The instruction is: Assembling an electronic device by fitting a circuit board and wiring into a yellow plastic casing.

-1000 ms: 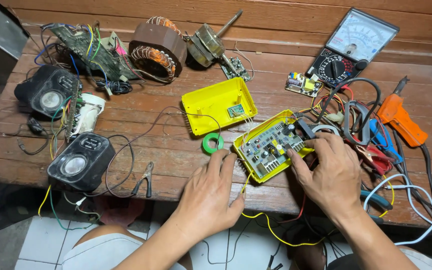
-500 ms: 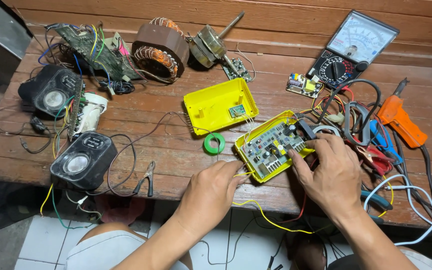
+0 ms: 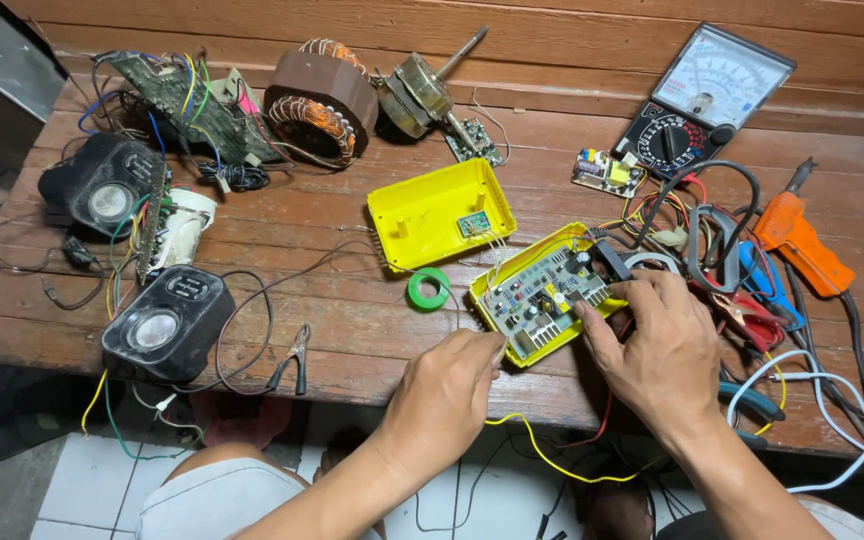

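Yellow case half with circuit board (image 3: 544, 293) sits at table (image 3: 352, 330) front edge. Left hand (image 3: 442, 395) fingers pinched on yellow wire (image 3: 542, 455); right hand (image 3: 664, 345) fingers clamped on board's right side (black component there). Advisable: steady case, avoid tugging solder joints.

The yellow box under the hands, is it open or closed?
Open: the yellow box shows its bare circuit board, and its other yellow half lies apart, hollow side up.
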